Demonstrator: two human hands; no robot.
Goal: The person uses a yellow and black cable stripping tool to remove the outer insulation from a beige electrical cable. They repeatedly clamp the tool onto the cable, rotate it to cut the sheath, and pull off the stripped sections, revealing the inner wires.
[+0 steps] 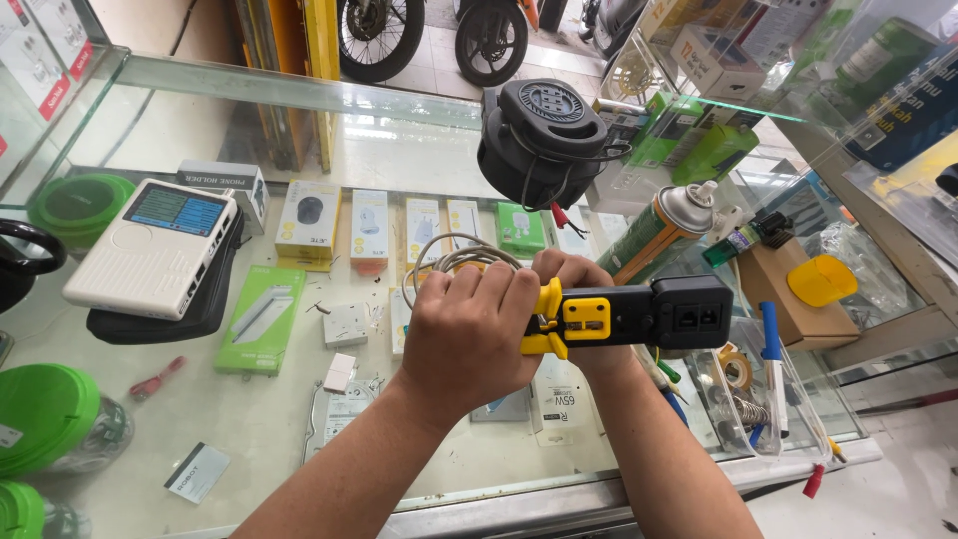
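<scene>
cable w/ grey loop is in your left hand, closed tight; right hand grips crimp tool. plug looks inserted, crimp result not visible.

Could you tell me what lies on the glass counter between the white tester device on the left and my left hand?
In the head view, a green flat box and a small white wall socket lie there.

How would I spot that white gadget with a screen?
Look at the glass counter, far left side. The white handheld tester lies on a black pouch, beside a green cable reel. It alone has a lit colour screen.
</scene>
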